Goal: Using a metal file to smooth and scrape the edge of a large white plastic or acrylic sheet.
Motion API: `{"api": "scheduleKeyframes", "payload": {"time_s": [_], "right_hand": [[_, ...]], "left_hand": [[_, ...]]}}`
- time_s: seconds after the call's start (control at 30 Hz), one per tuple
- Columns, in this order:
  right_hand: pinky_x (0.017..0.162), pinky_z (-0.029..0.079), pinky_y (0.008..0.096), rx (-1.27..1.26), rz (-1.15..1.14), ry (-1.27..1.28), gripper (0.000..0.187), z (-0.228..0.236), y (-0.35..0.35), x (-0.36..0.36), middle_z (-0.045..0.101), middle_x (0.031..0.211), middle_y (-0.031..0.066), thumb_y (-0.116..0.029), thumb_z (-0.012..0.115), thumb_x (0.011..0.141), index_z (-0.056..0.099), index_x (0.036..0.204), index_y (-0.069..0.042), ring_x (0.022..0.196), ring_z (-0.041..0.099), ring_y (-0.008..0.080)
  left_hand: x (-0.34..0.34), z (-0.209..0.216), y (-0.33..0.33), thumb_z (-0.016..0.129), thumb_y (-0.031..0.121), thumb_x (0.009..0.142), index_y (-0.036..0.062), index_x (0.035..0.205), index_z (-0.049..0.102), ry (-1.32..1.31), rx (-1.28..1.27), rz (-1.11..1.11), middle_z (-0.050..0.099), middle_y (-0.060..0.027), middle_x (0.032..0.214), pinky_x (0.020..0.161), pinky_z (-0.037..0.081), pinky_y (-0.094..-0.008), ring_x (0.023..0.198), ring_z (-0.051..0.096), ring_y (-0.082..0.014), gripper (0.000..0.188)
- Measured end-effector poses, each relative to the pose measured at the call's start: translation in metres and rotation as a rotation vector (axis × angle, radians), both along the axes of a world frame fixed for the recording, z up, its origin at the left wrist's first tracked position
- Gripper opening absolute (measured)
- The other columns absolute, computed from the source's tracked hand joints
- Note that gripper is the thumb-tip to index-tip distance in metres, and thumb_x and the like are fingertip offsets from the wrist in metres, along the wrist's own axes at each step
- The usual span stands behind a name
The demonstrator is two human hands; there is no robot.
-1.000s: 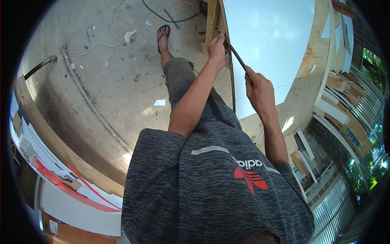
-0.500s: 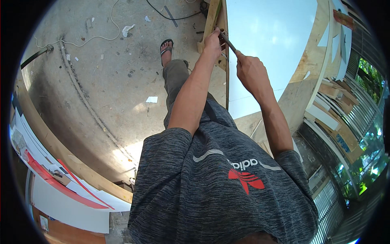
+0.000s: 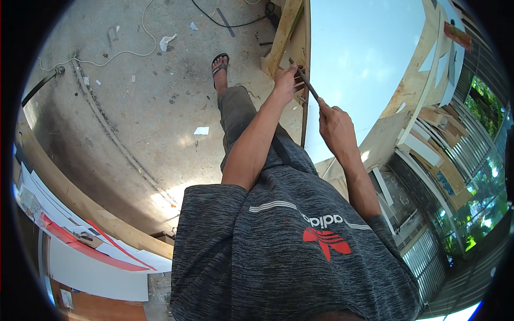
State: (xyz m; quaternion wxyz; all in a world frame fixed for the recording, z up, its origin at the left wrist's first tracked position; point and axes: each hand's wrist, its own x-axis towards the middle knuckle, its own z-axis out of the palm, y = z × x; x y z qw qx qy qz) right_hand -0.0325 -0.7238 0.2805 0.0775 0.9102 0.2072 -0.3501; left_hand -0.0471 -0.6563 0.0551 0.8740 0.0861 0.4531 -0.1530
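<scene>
My right hand (image 3: 338, 128) is closed round the near end of a long, dark, narrow file-like bar (image 3: 307, 82). The bar slants up and left across the left edge of a large white sheet (image 3: 369, 53). Near its far end my left hand (image 3: 285, 84) is closed, the thumb up against the bar and the fingers curled beneath it, partly hidden by the bar. Both hands are beside the sheet's edge, above the wooden frame (image 3: 280, 43) that stands next to it.
The concrete floor (image 3: 134, 96) at left bears paper scraps, a pale cord (image 3: 128, 52) and a black cable (image 3: 235, 24). A curved wooden edge (image 3: 80, 198) and red and white sheets (image 3: 80, 246) lie at lower left. Boards (image 3: 444, 139) are stacked at right.
Both hands and the bar have come nearer to me along the sheet's left edge. The view has shifted slightly, so the sheet appears farther right. Both hands keep their hold.
</scene>
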Motion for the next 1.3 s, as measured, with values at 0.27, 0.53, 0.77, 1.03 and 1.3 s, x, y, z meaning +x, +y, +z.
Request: {"api": "scheduleKeyframes", "payload": {"time_s": [0.27,0.53,0.77,1.03,1.3], "right_hand": [[0.066,0.053,0.0492,0.052,-0.068,0.020,0.040,0.010,-0.017,-0.011,0.065,0.081,0.0203,-0.007,0.058,0.096,0.064,0.135,-0.007,0.071,0.065,0.0395],[0.064,0.052,0.0502,0.176,-0.209,-0.037,0.038,0.027,-0.006,-0.016,0.067,0.082,0.0209,-0.007,0.059,0.097,0.062,0.134,-0.006,0.070,0.065,0.0403],[0.065,0.053,0.0483,0.046,-0.048,0.013,0.037,-0.005,-0.024,-0.018,0.063,0.077,0.0182,-0.010,0.059,0.097,0.065,0.134,-0.006,0.071,0.066,0.0383],[0.064,0.053,0.0495,0.091,-0.150,0.035,0.039,0.029,-0.021,-0.021,0.065,0.081,0.0206,-0.007,0.060,0.096,0.064,0.135,-0.005,0.069,0.066,0.0382],[0.062,0.049,0.0475,0.120,-0.042,-0.046,0.036,-0.018,-0.044,-0.044,0.063,0.076,0.0205,-0.007,0.061,0.097,0.065,0.133,-0.005,0.065,0.062,0.0388]], "left_hand": [[-0.014,0.023,-0.008,0.058,0.038,0.107,0.0054,0.110,0.069,0.088,0.003,-0.027,0.067,-0.0041,0.095,0.087,0.051,-0.0348,0.093,0.065,-0.0187,0.034],[-0.014,0.018,-0.009,0.058,0.039,0.107,0.0074,0.106,0.069,-0.046,0.096,0.030,0.067,-0.0034,0.093,0.078,0.052,-0.0331,0.084,0.064,-0.0175,0.033],[-0.016,0.017,-0.012,0.059,0.038,0.107,0.0066,0.103,0.069,0.075,0.015,0.080,0.066,-0.0032,0.090,0.071,0.051,-0.0352,0.080,0.063,-0.0175,0.033],[-0.026,0.009,-0.020,0.059,0.036,0.106,0.0061,0.102,0.069,-0.060,0.123,-0.014,0.066,-0.0032,0.091,0.070,0.050,-0.0359,0.081,0.063,-0.0181,0.032],[-0.029,-0.001,-0.030,0.058,0.035,0.107,0.0063,0.098,0.068,0.086,0.022,0.003,0.066,-0.0033,0.090,0.070,0.051,-0.0357,0.077,0.063,-0.0176,0.032]]}}
